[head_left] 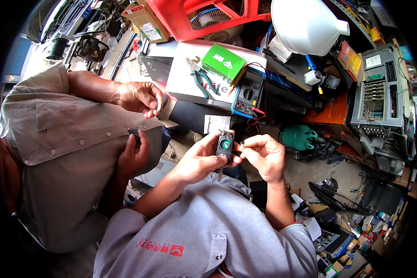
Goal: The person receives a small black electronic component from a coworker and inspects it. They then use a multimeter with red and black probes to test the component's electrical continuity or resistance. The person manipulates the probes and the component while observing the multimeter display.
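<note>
My left hand (201, 160) is wrapped round a black car key fob (224, 147). Its case is opened, showing a round recess with a green circuit board inside, and a key blade (220, 174) points down toward me. Close to the fob's right side, my right hand (266, 157) has thumb and fingertips pinched together. A small dark thing shows at those fingertips, too small to name. Just beyond the fob lies a pale, flat rectangular piece (217, 123).
At my left, a co-worker's hands (141, 98) hold small parts. Ahead, a white box (180, 60) bears pliers (200, 78), a green box (223, 61) and a multimeter (249, 92) with red and black leads. A red plastic stool (171, 21) stands beyond; a green canister (299, 137) sits right.
</note>
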`<state>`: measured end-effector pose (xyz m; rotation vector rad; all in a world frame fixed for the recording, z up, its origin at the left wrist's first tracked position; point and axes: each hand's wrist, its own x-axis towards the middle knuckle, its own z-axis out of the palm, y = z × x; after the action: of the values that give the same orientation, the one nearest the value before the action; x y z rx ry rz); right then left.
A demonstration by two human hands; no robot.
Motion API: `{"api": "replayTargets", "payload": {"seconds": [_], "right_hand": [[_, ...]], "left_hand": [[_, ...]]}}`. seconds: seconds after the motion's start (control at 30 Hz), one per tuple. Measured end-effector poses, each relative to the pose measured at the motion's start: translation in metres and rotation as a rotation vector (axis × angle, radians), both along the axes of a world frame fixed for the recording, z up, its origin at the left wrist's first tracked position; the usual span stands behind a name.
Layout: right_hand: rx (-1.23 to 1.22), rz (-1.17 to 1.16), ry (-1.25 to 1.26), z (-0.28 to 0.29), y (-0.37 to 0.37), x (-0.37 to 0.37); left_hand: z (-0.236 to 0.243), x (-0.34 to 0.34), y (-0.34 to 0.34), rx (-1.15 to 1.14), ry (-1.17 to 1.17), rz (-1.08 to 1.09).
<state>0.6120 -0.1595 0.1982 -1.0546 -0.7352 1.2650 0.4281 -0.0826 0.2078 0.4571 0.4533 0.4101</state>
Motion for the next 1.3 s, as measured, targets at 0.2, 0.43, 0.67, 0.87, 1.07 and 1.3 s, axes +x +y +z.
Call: {"api": "replayTargets", "payload": {"seconds": [0.2, 0.43, 0.67, 0.87, 1.07, 1.3], "right_hand": [[-0.053, 0.020, -0.190, 0.008, 0.002, 0.005], [0.044, 0.074, -0.443, 0.030, 0.015, 0.002], [0.092, 0.073, -0.605, 0.034, 0.019, 0.000], [0.090, 0.009, -0.601, 0.031, 0.019, -0.004], [0.132, 0.031, -0.679, 0.037, 0.022, -0.004], [0.092, 0.014, -0.658, 0.038, 0.023, -0.008]], "left_hand": [[-0.002, -0.002, -0.001, 0.066, 0.111, -0.009], [-0.003, 0.000, -0.003, 0.102, 0.143, -0.033], [0.004, -0.001, -0.005, 0.185, 0.197, -0.017], [0.011, -0.001, -0.005, 0.232, 0.250, -0.034], [0.010, -0.001, -0.005, 0.226, 0.249, -0.039], [0.013, 0.001, -0.004, 0.253, 0.284, -0.046]]}}
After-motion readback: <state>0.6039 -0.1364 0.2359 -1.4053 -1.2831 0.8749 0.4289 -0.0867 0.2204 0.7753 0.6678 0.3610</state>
